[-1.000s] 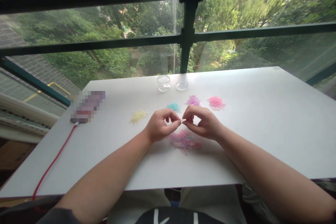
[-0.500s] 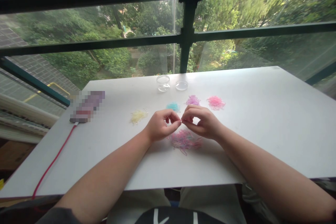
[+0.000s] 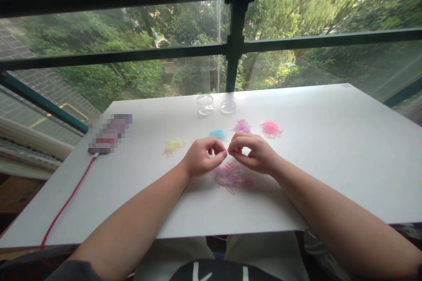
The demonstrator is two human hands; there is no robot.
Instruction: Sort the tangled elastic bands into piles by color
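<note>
Near the middle of our table (image 3: 329,149), our left hand (image 3: 202,156) and right hand (image 3: 252,151) almost meet, each in a narrow pinch, and between the tips we see a strand (image 3: 227,152), very tiny. From there, the mixed pile (image 3: 231,176) lies at six o'clock, yellow pile (image 3: 174,145) at nine, blue pile (image 3: 217,134) at eleven, purple pile (image 3: 242,126) at one, pink pile (image 3: 271,129) at two.
</note>
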